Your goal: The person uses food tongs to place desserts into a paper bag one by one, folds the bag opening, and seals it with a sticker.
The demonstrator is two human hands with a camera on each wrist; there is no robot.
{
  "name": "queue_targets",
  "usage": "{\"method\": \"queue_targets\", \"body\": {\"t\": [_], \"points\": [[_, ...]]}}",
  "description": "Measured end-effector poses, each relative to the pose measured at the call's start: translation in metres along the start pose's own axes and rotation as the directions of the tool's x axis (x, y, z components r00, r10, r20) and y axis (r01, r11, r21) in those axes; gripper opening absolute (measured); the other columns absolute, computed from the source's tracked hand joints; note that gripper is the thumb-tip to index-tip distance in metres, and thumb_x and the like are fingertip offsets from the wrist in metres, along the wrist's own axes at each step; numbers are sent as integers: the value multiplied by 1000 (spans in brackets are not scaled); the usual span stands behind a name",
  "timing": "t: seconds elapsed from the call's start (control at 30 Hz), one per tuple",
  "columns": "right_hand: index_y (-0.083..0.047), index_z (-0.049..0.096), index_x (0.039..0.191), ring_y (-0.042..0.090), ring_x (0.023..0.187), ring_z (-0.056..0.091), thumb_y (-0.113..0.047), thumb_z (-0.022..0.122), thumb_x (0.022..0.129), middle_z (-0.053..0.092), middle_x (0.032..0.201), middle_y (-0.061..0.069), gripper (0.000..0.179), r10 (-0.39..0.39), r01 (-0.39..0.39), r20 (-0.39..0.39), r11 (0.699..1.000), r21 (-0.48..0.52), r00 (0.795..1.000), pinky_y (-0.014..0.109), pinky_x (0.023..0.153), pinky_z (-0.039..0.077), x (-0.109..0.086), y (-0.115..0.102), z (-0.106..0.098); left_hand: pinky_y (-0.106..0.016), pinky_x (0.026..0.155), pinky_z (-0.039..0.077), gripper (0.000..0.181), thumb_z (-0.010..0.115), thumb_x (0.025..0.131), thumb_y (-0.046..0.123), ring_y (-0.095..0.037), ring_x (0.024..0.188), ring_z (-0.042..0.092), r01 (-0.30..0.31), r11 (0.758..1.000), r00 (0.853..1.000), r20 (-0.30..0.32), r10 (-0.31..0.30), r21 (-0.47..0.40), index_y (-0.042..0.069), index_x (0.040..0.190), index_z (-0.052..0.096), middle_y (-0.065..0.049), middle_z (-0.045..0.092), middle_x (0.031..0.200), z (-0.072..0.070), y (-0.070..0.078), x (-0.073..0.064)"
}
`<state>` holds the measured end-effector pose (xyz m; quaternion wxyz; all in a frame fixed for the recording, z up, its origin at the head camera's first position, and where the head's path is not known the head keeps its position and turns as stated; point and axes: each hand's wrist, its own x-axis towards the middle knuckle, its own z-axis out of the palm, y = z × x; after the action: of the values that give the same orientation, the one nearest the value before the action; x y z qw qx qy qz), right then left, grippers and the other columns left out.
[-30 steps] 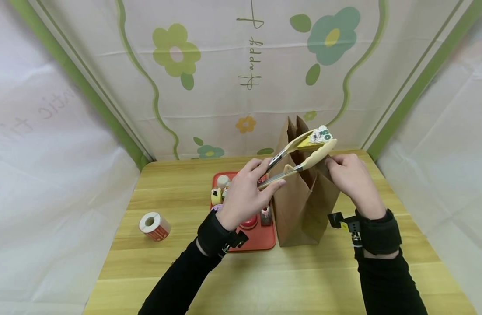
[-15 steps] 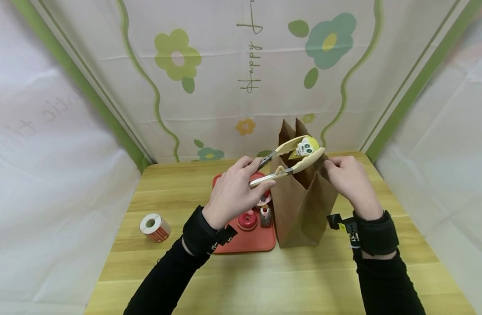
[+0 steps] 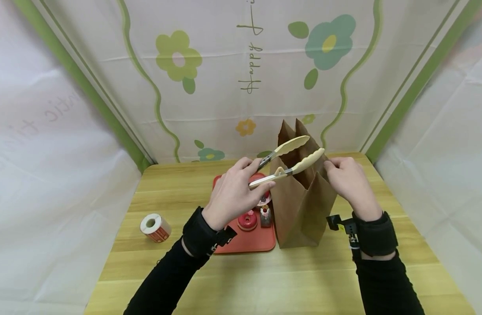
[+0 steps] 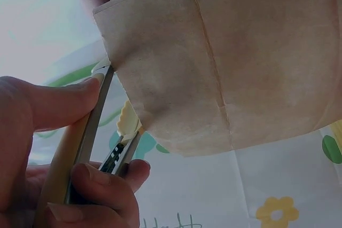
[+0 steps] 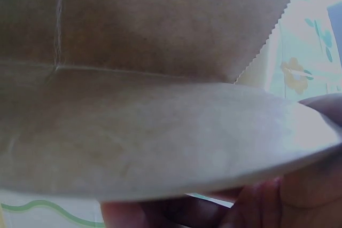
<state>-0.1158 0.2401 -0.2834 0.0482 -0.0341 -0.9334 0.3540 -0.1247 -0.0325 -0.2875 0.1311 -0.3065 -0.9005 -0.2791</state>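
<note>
My left hand (image 3: 237, 192) grips a pair of tongs (image 3: 302, 164) with cream scalloped tips and metal arms. Their tips stand apart over the mouth of a brown paper bag (image 3: 300, 218), with nothing between them. In the left wrist view, thumb and fingers wrap the tongs' handles (image 4: 88, 132) beside the bag's wall (image 4: 165, 68). My right hand (image 3: 349, 183) pinches the bag's right rim, thumb on one side and fingers on the other, as the right wrist view shows. What lies inside the bag is hidden.
Left of the bag lies a red tray (image 3: 249, 243), partly under my left hand. On it sit a red donut (image 3: 247, 220) and a small dark cake (image 3: 265, 216). A label roll (image 3: 155, 227) stands at the table's left. A printed curtain (image 3: 225, 96) hangs behind.
The tongs moved slightly left and down over the bag, and the yellow cake slice with white cream left their tips, dropping out of sight into the bag. The right hand kept its hold.
</note>
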Motion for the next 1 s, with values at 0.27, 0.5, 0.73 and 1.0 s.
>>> {"method": "queue_targets", "body": {"t": [0.27, 0.5, 0.73, 1.0], "points": [[-7, 44, 65, 25, 52, 36, -26, 36, 105, 37, 57, 5, 45, 6, -6, 1, 1000, -3, 1000, 34, 51, 29, -1, 0, 2, -26, 47, 28, 56, 72, 91, 39, -10, 56, 35, -35, 999, 998, -58, 33, -38, 8, 135, 60, -2, 57, 109, 3, -2, -6], [-7, 48, 70, 24, 54, 36, -27, 35, 106, 36, 59, 5, 43, -3, 3, 19, 1000, -12, 1000, 35, 53, 29, -1, 0, 4, -27, 54, 34, 55, 74, 90, 34, -8, 60, 37, -70, 990, 983, -175, 48, -125, 8, 136, 58, -1, 55, 108, -1, -4, -23], [-9, 39, 66, 23, 51, 33, -25, 36, 106, 32, 56, 3, 44, -14, 14, 1, 1000, -8, 1000, 34, 51, 28, -1, -2, 3, -26, 57, 37, 60, 77, 88, 32, -9, 68, 41, -15, 985, 959, -281, -35, -173, 4, 138, 57, -2, 57, 111, -9, -13, -56], [-9, 38, 66, 24, 50, 34, -24, 37, 106, 33, 56, 4, 43, -27, 27, -5, 999, -25, 1000, 34, 51, 28, 0, -2, 3, -29, 62, 41, 65, 75, 88, 39, -12, 82, 51, 217, 967, 932, -267, -246, -134, 5, 139, 55, -4, 57, 116, 10, -37, -98]]}}
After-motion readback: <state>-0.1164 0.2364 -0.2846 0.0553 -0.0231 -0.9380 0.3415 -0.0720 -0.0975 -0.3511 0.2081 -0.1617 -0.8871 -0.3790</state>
